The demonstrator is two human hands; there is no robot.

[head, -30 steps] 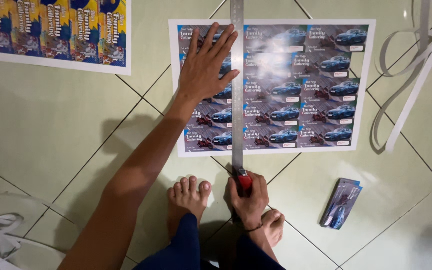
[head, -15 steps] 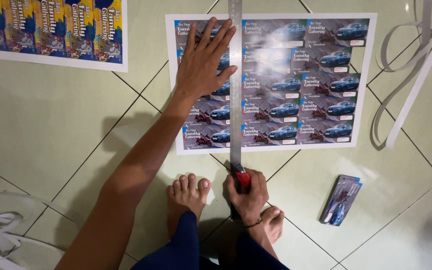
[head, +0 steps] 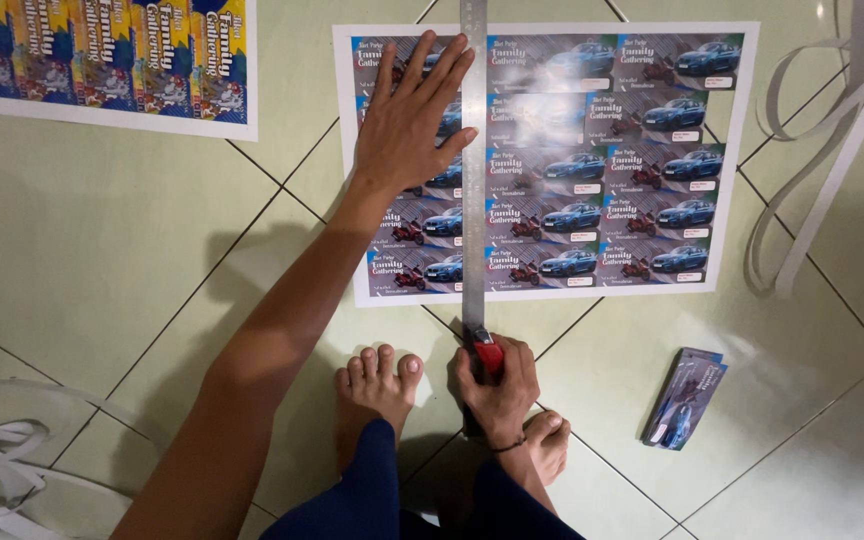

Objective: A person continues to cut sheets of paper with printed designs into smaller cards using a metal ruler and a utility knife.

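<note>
A person crouched over a glossy printed sheet [head: 602, 160] of small car-picture cards on pale floor tiles [head: 102, 250]. The left hand [head: 407, 125], fingers spread, pinned a long steel ruler [head: 473, 200] flat. The right hand [head: 497, 385] clenched a red utility knife [head: 488, 355] at the ruler's near end, below the sheet; steady downward pressure would keep cuts straight.

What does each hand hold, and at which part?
The right hand grips a red cutter by its handle, below the sheet. The left hand holds nothing; it presses flat on the sheet beside the ruler.
</note>
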